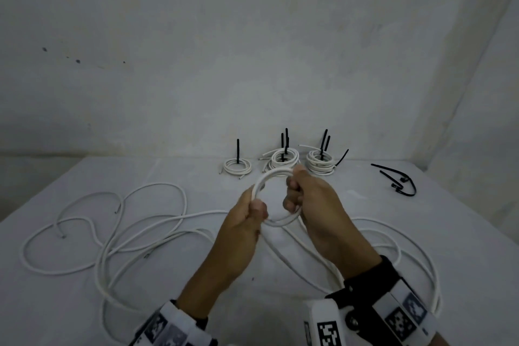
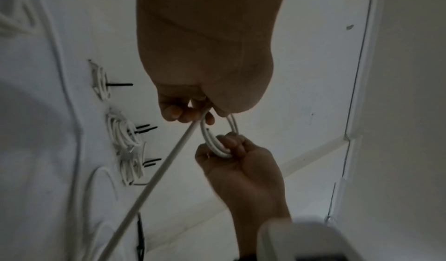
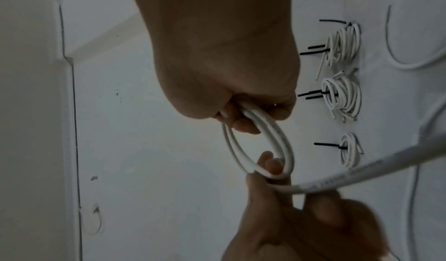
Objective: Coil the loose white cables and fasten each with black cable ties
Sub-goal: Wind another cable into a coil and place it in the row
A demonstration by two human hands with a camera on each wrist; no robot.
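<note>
White cloth covers the tabletop (image 1: 84, 303), which backs onto a pale wall. Above its middle, both hands hold a small coil (image 1: 276, 196) of white cable, only a couple of turns so far. The left hand (image 1: 247, 216) has its grip closed round the coil's near-left side, thumb on top; the right hand (image 1: 311, 199) has its grip curled round the far-right side. From the coil the cable's loose run (image 1: 365, 255) drops to the tabletop and sweeps out toward the right edge. Other loose white cables (image 1: 118, 233) sprawl across the left half. Along the far edge lie three finished coils (image 1: 286, 160), each bound with black ties whose tails stick up, and spare cable ties (image 1: 396, 180) lie near the far right corner. The cable looks light but springy: it holds a round curve and will likely spring open if either pinch slackens, and its smooth jacket may slide through the fingers. My judgement is that the best hold is where the turns cross, all strands pinched together in one hand, while the other feeds in the slack. The tie should go on at that same crossing point.
</note>
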